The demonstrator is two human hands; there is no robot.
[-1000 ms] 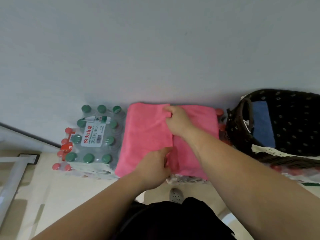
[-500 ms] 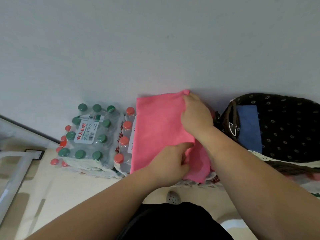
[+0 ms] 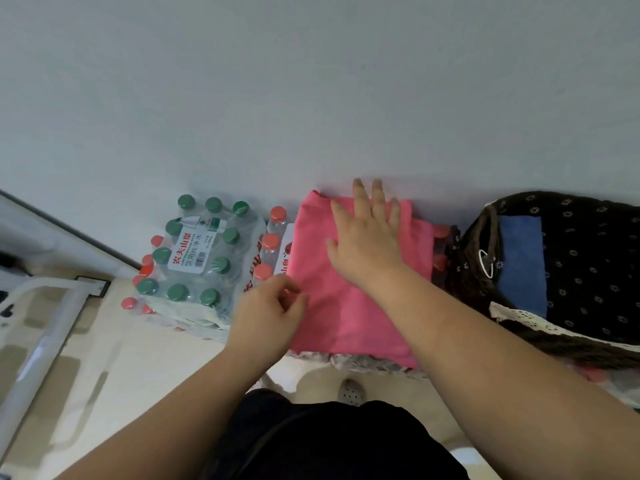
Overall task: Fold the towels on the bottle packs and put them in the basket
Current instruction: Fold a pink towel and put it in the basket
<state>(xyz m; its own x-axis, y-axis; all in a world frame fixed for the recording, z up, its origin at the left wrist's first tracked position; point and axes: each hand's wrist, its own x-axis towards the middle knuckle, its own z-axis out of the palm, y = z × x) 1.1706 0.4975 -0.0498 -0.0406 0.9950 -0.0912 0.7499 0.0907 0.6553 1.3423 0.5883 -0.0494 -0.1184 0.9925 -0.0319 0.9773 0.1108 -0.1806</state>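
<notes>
A pink towel (image 3: 349,306) lies folded over a pack of red-capped bottles (image 3: 270,241) against the wall. My right hand (image 3: 367,237) lies flat on the towel's far half with fingers spread and straight, pressing it down. My left hand (image 3: 268,315) hovers at the towel's left edge, fingers loosely curled, holding nothing that I can see. A dark wicker basket (image 3: 460,271) with a flowered black lining stands to the right, and a folded blue towel (image 3: 519,261) lies inside it.
A pack of green-capped bottles (image 3: 197,258) sits left of the towel, on more red-capped bottles. A grey wall rises right behind everything. A white metal frame (image 3: 41,327) stands on the tiled floor at far left. A slipper toe (image 3: 351,393) shows below the packs.
The towel's left half was folded over to the right, making it narrower. My right hand let go of the corner and flattened onto the towel. My left hand released the near edge.
</notes>
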